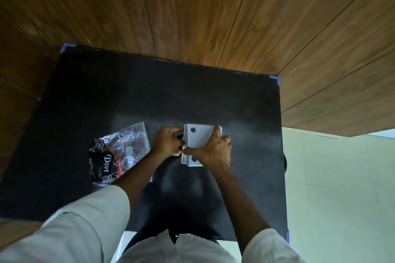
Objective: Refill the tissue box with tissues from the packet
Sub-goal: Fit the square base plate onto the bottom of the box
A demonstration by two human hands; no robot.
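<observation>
A white tissue box [197, 137] with dark round dots lies on the black table [128, 92], right of centre. My right hand [212, 151] lies over the box's right and near side, gripping it. My left hand [167, 141] is closed at the box's left end, fingers pressed against its edge; whether it holds something there is hidden. A crinkled clear plastic packet [118, 152] with black and red print reading "Dove" lies flat to the left, partly under my left forearm.
The black table has blue tape at its far corners [275, 80]. A wooden panelled wall [213, 17] stands behind it. Pale floor [342, 188] runs along the table's right edge.
</observation>
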